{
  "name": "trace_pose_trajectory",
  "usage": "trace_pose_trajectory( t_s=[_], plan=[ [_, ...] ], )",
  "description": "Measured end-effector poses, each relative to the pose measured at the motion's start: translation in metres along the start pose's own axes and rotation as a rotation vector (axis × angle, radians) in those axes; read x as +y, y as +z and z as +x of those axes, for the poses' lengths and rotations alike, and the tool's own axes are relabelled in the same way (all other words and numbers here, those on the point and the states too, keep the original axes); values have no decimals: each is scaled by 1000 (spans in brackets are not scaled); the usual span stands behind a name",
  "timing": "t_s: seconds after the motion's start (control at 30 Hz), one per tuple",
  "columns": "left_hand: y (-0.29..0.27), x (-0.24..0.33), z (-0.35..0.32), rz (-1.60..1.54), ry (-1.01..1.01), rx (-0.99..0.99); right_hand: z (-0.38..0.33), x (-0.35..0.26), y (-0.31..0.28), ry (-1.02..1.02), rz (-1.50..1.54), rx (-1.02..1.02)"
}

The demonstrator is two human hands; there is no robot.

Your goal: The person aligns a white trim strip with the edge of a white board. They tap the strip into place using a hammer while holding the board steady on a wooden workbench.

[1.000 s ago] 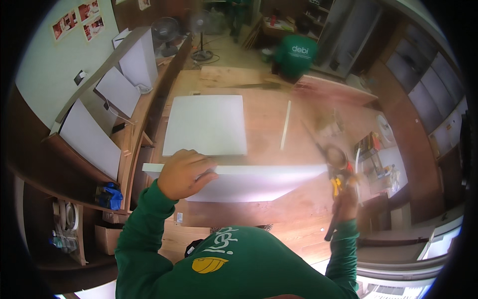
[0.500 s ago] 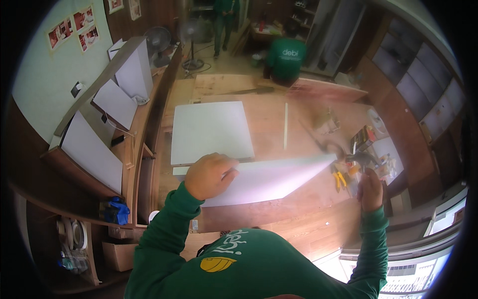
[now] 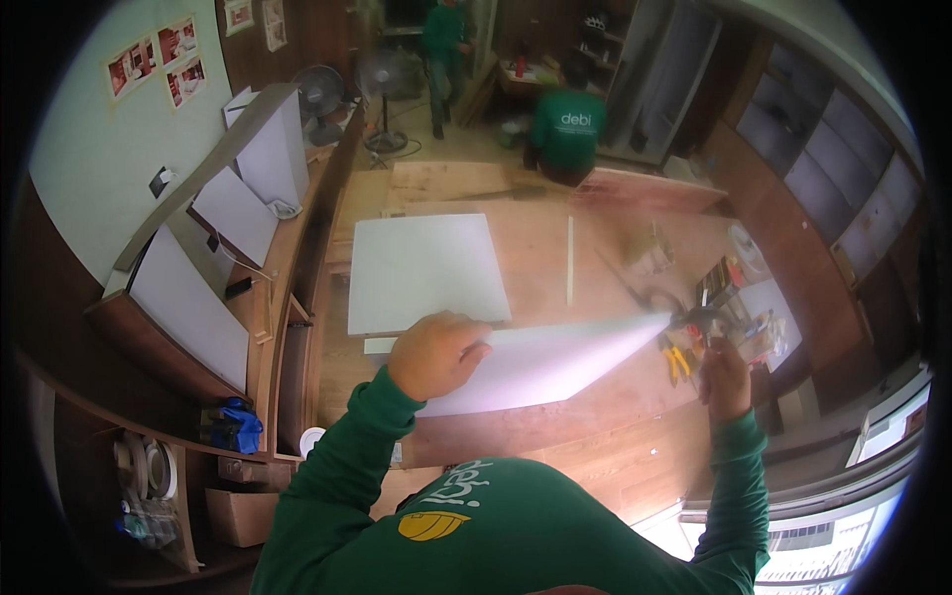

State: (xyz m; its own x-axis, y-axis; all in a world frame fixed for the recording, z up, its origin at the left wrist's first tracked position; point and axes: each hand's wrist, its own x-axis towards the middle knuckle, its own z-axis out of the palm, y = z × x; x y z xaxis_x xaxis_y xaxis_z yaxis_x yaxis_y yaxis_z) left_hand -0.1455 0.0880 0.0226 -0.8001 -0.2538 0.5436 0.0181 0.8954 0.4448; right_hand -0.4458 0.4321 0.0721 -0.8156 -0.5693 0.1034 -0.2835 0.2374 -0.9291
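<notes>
Left hand clamped over the near-left edge of a white panel, fingers curled on top of the board, thumb side hidden under it. Right hand closed around a small tool at the panel's far right corner; tool is blurred, kind unclear, grip looks like a fist on it. Panel lies tilted across the wooden workbench, left end near the body, right tip pointing toward the right hand. Beyond it, a second white board lies flat on the bench, its near edge just beside or under the held panel, cannot tell which. A thin pale strip lies on the bench right of that board. Yellow-handled pliers sit on the bench just left of the right hand, near more small tools. More white panels lean on the shelf at left. A fan stands at the far end. A person in a green shirt bends at the bench's far side; another stands further back.
</notes>
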Motion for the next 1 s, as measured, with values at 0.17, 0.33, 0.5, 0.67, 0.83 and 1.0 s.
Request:
trace_pose_trajectory(
  t_s=[0.17, 0.33, 0.5, 0.67, 0.83, 1.0],
  plan=[
    [1, 2, -2, 11, 1, -5, -4, -5, 7, 5, -18, -20],
    [0, 3, -3, 13, 7, -5, -6, -5, 11, -1, -35, -53],
    [1, 2, -4, 27, 16, 3, -9, -11, 18, -10, -65, -45],
    [1, 4, -4, 18, 32, 25, -10, -13, 22, -36, -83, -58],
    [0, 4, -4, 21, 38, 49, -10, -18, 31, -49, -72, -62],
    [1, 4, -4, 23, 27, 44, -9, -20, 37, -3, -66, -47]
  ],
)
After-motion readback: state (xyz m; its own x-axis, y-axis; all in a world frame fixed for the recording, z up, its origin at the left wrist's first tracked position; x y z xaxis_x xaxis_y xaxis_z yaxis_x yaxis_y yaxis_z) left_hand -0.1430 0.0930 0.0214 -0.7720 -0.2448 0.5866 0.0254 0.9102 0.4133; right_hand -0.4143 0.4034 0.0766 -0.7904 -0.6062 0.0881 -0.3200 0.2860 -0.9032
